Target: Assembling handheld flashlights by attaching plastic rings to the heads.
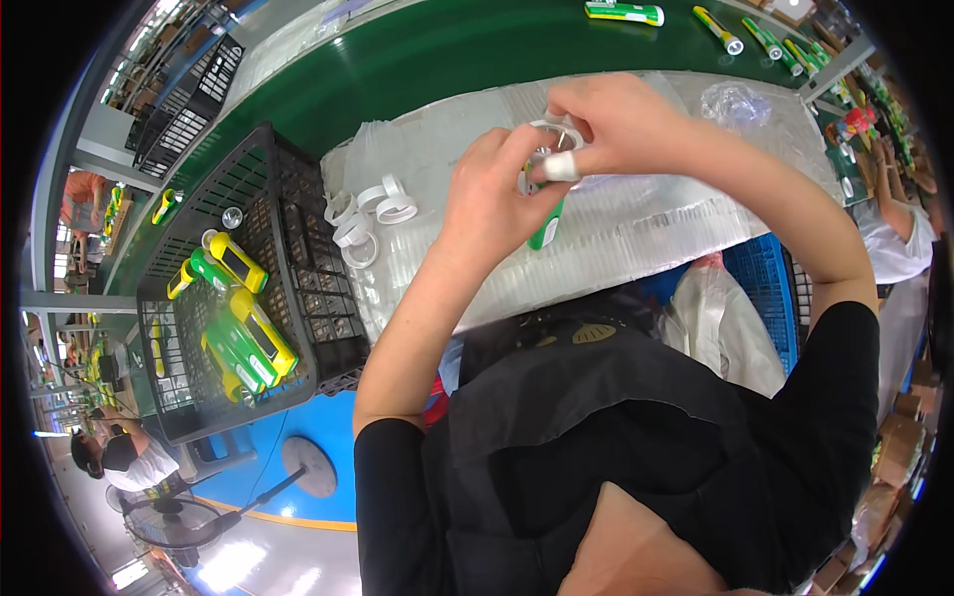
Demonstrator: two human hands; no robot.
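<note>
Head view: left grip closed round a green flashlight, lower end poking out under the fingers; right grip pinching a pale ring at its upper end. Flashlight sits between both grips, over the plastic-covered desk. Left of the grips: loose white rings on the desk, then a black crate, tilted, holding a pile of green-and-yellow flashlights, plus a small clear round part near its far side. Below right of the grips: blue crate, contents can't tell, beside a white sack. Beyond the grips, more flashlights on a green surface.
</note>
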